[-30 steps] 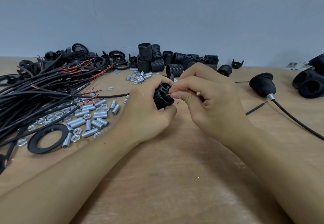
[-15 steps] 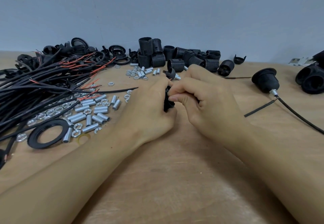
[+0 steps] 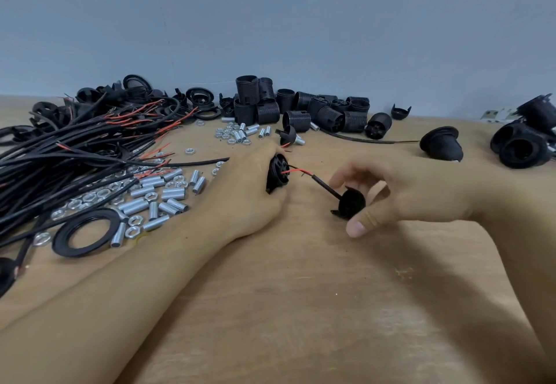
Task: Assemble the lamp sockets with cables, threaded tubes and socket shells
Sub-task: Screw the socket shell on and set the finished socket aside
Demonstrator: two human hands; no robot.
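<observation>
Gripping the socket core (image 3: pixel 278 174) in the left hand (image 3: pixel 249 194), wire (image 3: pixel 313 177) already in, the person pinches the cap (image 3: pixel 350 203) with the right hand (image 3: pixel 391 191); the threaded shells (image 3: pixel 301 106) beyond are not yet fitted.

1. Left hand (image 3: pixel 249 194) curled round a black socket insert (image 3: pixel 278 174), resting on the wooden table (image 3: pixel 301 308).
2. Red wire (image 3: pixel 296 170) running from the insert into a short black cable (image 3: pixel 326 187), leading to a black socket cap (image 3: pixel 350 204).
3. Right hand (image 3: pixel 403 194) over the cap, thumb and fingers curved around it; actual grip unclear.
4. Bundle of black cables (image 3: pixel 75 155) with red ends at far left.
5. Silver threaded tubes (image 3: pixel 162 194) and nuts scattered beside the bundle, a black ring (image 3: pixel 85 236) just in front.
6. Ribbed black socket shells (image 3: pixel 301 109) heaped along the grey wall.
7. Finished socket (image 3: pixel 440 146) lying at right.
</observation>
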